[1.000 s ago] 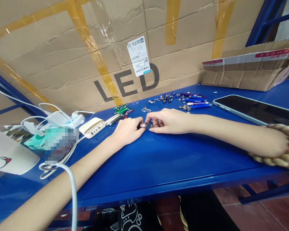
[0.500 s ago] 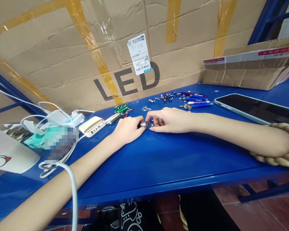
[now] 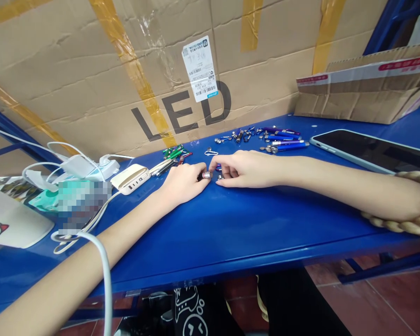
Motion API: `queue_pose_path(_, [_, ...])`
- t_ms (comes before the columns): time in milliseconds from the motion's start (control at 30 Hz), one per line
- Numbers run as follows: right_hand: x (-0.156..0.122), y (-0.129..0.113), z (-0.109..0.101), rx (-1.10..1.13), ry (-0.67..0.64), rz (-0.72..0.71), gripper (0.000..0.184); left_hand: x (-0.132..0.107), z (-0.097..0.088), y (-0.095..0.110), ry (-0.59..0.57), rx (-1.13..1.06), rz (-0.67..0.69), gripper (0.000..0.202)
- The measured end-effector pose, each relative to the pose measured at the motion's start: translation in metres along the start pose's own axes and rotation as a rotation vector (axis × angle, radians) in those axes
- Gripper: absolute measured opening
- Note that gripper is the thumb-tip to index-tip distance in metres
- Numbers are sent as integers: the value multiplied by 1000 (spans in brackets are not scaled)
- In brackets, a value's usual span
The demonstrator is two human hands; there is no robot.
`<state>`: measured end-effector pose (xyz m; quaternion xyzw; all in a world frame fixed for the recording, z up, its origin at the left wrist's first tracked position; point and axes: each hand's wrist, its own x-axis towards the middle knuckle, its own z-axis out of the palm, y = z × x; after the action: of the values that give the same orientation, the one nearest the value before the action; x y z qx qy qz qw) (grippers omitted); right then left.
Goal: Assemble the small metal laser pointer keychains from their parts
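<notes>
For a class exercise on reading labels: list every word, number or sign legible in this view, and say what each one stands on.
"LED": large black letters on the cardboard carton.
White barcode label on that carton: print too small to read.
Red strip on the opened carton at right: characters too blurred to read.

Big black "LED" (image 3: 181,112) printed on the cardboard carton (image 3: 73,70). White barcode label (image 3: 200,69) above it, fine print and digits unreadable. Red strip (image 3: 406,64) on the box flap, too blurred to read.
</notes>
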<state>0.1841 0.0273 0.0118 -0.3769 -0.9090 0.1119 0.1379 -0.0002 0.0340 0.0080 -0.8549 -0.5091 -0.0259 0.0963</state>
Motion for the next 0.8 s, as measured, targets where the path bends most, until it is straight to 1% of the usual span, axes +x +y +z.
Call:
queue_pose_path(200, [0,5,1,16,4,-53,32,1,0,0,31,23,15,26])
queue_pose_path(800, [0,6,1,4,0,-63,31,2,1,-1,34,28,25,24])
